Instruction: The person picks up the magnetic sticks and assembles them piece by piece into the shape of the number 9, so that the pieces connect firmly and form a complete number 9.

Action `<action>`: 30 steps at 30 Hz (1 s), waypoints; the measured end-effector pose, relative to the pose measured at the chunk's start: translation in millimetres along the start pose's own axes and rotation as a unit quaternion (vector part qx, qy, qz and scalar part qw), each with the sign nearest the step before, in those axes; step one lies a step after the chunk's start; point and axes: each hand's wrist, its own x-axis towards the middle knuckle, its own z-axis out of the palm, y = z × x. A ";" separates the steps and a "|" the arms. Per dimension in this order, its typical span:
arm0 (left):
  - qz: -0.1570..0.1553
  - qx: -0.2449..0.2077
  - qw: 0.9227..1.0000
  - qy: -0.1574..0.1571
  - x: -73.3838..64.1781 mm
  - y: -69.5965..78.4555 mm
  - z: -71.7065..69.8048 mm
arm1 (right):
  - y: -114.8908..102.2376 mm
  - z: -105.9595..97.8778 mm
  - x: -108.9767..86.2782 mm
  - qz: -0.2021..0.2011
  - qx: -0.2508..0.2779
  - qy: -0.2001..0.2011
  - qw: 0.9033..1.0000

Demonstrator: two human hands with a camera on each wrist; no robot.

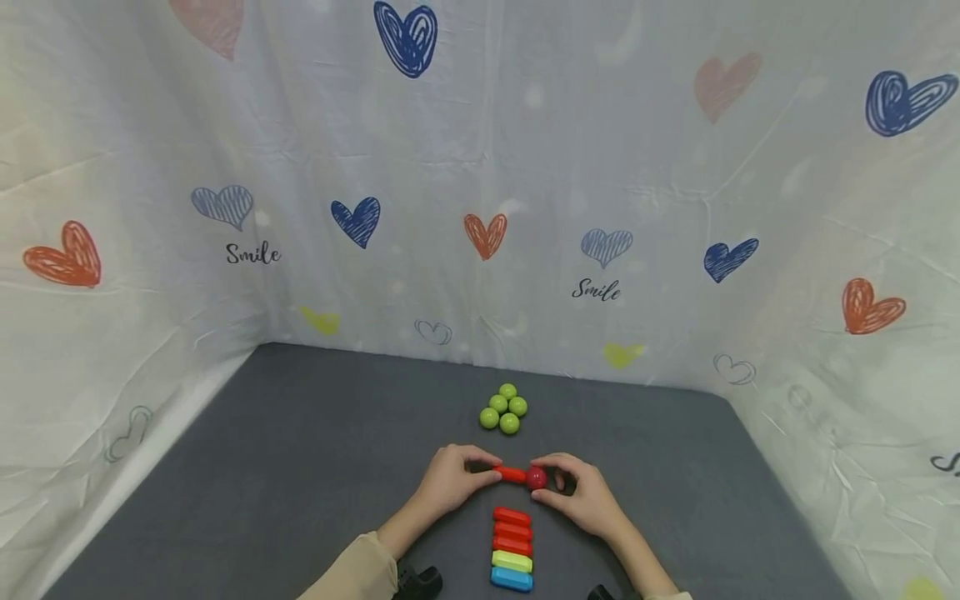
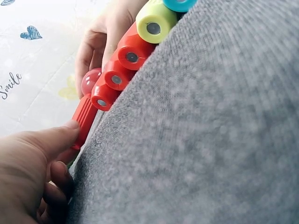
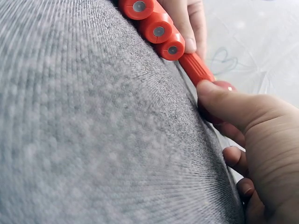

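My left hand (image 1: 448,481) pinches one end of a red magnetic rod (image 1: 513,475) between thumb and fingers. At the rod's other end sits a shiny red ball (image 1: 536,477), which my right hand (image 1: 592,500) pinches between thumb and fingers. Ball and rod appear to touch end on. The left wrist view shows the rod's ribbed side (image 2: 85,116) beneath my left thumb. In the right wrist view my thumb covers much of the ball (image 3: 225,86).
Nearer me, a row of rods lies side by side: three red rods (image 1: 512,532), a yellow rod (image 1: 512,562) and a blue rod (image 1: 512,579), with metal discs in their ends. Several green balls (image 1: 509,423) cluster beyond my hands on the dark grey cloth (image 1: 337,450). A heart-printed curtain (image 1: 525,183) encloses the table.
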 end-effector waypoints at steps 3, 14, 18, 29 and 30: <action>0.000 0.001 1.000 -0.001 1.4 0.5 0.4 | 0.7 -1.6 1.2 -0.001 -0.003 0.005 1.000; -0.013 -0.026 0.999 0.018 4.5 1.7 -1.7 | 1.3 -2.2 -0.2 0.006 -0.007 0.006 1.000; -0.033 -0.021 0.997 0.072 8.3 1.5 -8.0 | 0.4 -0.1 -0.8 0.011 -0.002 -0.005 1.000; -0.053 0.005 0.991 0.119 37.9 -11.6 -20.0 | -1.8 1.5 -0.1 0.004 -0.002 0.004 1.000; -0.055 0.012 0.992 0.114 40.5 -12.7 -20.0 | -1.6 1.3 0.1 -0.001 -0.001 0.004 1.000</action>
